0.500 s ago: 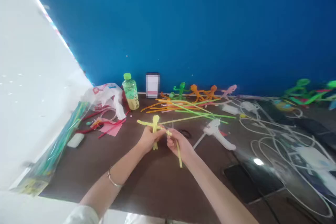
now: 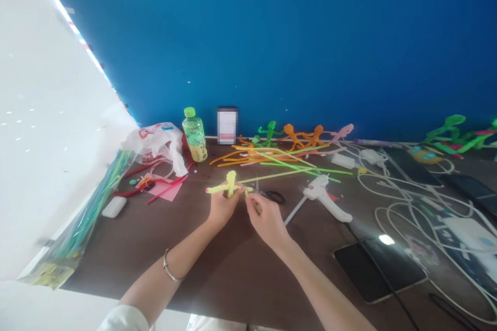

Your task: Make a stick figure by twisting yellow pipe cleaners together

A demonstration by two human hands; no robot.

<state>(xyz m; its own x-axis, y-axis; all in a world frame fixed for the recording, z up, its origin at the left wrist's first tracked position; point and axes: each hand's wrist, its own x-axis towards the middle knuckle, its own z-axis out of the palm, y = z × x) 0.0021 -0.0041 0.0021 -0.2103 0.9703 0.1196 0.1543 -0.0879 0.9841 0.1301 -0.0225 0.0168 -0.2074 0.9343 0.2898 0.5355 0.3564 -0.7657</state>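
Note:
A yellow pipe-cleaner figure [image 2: 231,182], with a rounded head and arms out to both sides, is held upright above the table. My left hand [image 2: 222,210] is closed around its body; the lower part is hidden by the fingers. At the figure's right arm, my right hand [image 2: 268,217] pinches a yellow pipe-cleaner end [image 2: 247,192] between thumb and fingers. Just beyond my right hand lie scissors with dark handles [image 2: 275,197]. Farther right rests a white glue gun [image 2: 328,206] with a glue stick in its back.
Loose orange, green and yellow pipe cleaners [image 2: 272,158] lie behind my hands. Finished figures [image 2: 293,137] line the blue wall, near a bottle [image 2: 195,137] and a phone [image 2: 227,126]. A tablet [image 2: 378,269] and tangled white cables [image 2: 388,207] are rightward; bagged pipe cleaners [image 2: 89,212] lie left.
My right hand has turned over, knuckles up, its fingers still at the figure's right arm. The yellow strand that hung below it no longer shows. The figure tilts, its legs now hidden.

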